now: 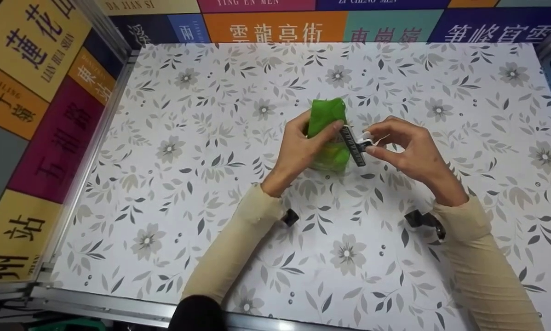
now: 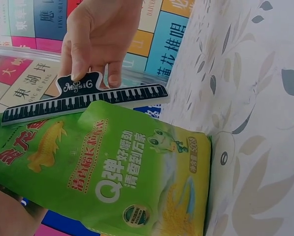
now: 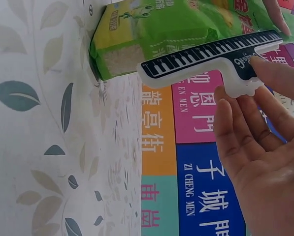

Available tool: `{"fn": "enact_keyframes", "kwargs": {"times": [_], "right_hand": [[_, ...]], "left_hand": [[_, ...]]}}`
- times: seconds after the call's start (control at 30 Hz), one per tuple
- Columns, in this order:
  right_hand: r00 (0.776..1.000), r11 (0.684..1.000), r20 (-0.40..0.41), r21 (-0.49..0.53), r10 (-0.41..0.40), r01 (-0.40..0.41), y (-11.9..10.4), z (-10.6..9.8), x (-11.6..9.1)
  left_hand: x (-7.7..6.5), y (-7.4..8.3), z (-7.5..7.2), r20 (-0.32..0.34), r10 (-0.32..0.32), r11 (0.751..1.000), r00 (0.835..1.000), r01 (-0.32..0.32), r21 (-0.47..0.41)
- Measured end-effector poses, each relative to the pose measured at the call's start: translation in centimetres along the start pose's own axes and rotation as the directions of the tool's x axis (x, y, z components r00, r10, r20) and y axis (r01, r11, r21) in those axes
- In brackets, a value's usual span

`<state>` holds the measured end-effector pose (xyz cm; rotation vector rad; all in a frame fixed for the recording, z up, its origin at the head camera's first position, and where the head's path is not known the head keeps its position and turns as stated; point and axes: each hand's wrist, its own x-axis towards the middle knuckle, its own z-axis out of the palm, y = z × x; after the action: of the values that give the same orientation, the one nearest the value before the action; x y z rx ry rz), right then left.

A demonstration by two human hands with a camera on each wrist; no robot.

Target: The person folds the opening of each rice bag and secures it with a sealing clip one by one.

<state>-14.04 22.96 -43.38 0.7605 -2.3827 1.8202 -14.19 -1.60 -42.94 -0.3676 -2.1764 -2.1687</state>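
Note:
A green rice bag [image 1: 324,115] stands on the table, its printed front with a frog and grain facing the left wrist camera [image 2: 151,162]. My left hand [image 1: 298,145] grips the bag near its top, thumb across the front. In my right hand [image 1: 411,145], thumb and fingers pinch the handle of a long bag clip [image 1: 352,146] with a piano-key pattern and the word "Music" [image 2: 78,88]. The clip lies along one edge of the bag, close against it; whether its jaws bite the plastic I cannot tell. Part of the left hand is hidden behind the bag.
A white tablecloth [image 1: 202,115] with grey flowers and leaves covers the table. Coloured panels with Chinese lettering [image 1: 275,28] stand along the back and left side [image 1: 57,147]. Black wrist devices [image 1: 420,219] sit by both cuffs.

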Motion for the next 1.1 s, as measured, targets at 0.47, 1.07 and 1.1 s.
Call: {"fn": "enact_keyframes", "kwargs": {"times": [0.47,1.07,1.1], "right_hand": [[1.000,0.998,-0.023,-0.059,0.001,-0.002,-0.04,0.15,-0.32],[0.992,0.989,-0.062,-0.107,-0.109,0.102,0.00,0.53,-0.29],[0.992,0.989,-0.063,-0.108,-0.112,0.105,-0.04,0.55,-0.27]], "left_hand": [[0.07,0.73,0.24,-0.050,0.133,0.990,0.990,-0.135,-0.046],[0.03,0.79,0.05,-0.084,0.176,0.982,0.981,-0.180,-0.052],[0.01,0.82,0.03,-0.085,0.177,0.982,0.981,-0.181,-0.054]]}}
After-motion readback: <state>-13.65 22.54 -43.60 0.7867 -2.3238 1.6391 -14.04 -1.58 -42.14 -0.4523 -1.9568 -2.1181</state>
